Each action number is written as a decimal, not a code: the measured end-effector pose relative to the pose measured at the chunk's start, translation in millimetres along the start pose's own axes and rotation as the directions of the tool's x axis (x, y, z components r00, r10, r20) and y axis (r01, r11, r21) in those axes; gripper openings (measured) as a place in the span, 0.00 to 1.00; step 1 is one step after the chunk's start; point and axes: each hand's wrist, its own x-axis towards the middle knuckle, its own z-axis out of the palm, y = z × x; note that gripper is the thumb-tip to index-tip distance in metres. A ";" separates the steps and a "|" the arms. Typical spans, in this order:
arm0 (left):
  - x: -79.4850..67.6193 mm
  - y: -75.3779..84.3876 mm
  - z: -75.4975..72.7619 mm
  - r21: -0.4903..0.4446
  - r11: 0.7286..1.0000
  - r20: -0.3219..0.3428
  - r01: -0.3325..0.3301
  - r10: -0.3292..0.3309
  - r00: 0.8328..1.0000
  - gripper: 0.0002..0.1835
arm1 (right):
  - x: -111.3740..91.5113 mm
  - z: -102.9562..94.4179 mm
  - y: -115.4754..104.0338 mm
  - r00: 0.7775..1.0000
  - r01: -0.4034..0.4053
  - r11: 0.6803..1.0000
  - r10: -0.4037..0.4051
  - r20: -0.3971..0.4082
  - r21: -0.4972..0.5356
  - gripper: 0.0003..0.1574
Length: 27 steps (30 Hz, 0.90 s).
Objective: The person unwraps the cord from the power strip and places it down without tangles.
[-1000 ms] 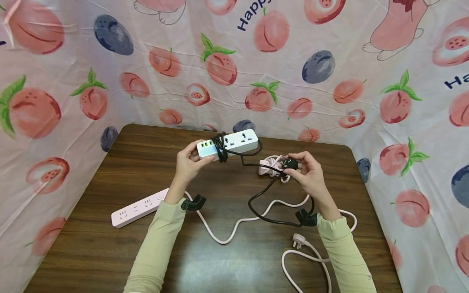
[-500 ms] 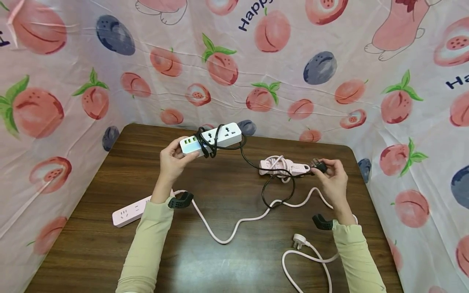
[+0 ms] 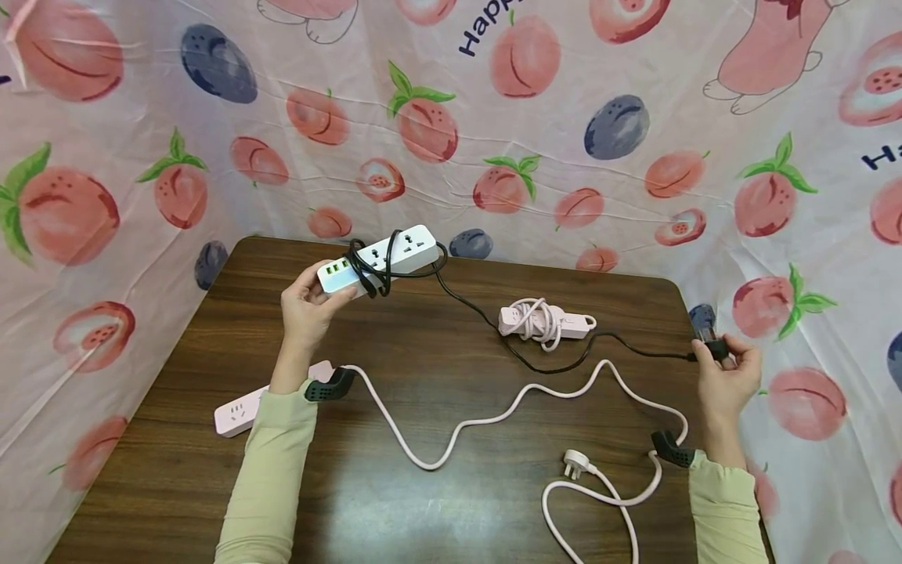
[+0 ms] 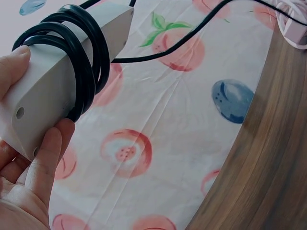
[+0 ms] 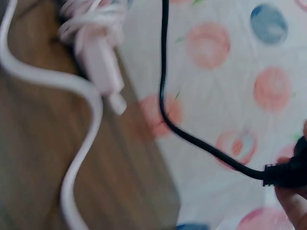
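Note:
My left hand grips one end of a white power strip, held above the far left of the table. A black cord is looped several times round the strip, and its loose part runs off to the right. At that cord's other end my right hand pinches a black plug, out by the table's right edge. In the right wrist view the plug is partly cut off by the frame. Between the hands the black cord sags slightly.
A small pink power strip wrapped in its own cord lies at the back right. A longer pink strip lies left, partly under my forearm; its pale cord winds across the wooden table to a plug.
My right hand has moved right with the plug, drawing the black cord out longer. My left hand has shifted left with the white power strip.

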 end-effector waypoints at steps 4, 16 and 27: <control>1.2 2.1 -1.9 0.005 1.000 0.002 -0.006 0.006 1.000 0.25 | -8.5 -20.4 21.4 0.997 0.019 0.956 0.005 0.083 -0.293 0.19; 5.1 -20.4 -12.0 -0.009 1.000 -0.002 0.003 -0.003 1.000 0.25 | -12.7 -51.2 44.0 0.900 -0.026 0.643 0.348 0.261 -0.766 0.26; 4.5 -21.2 -10.4 -0.010 1.000 0.032 -0.022 0.022 0.999 0.25 | -3.5 -61.7 49.4 0.684 -0.015 0.575 0.602 0.411 -0.818 0.27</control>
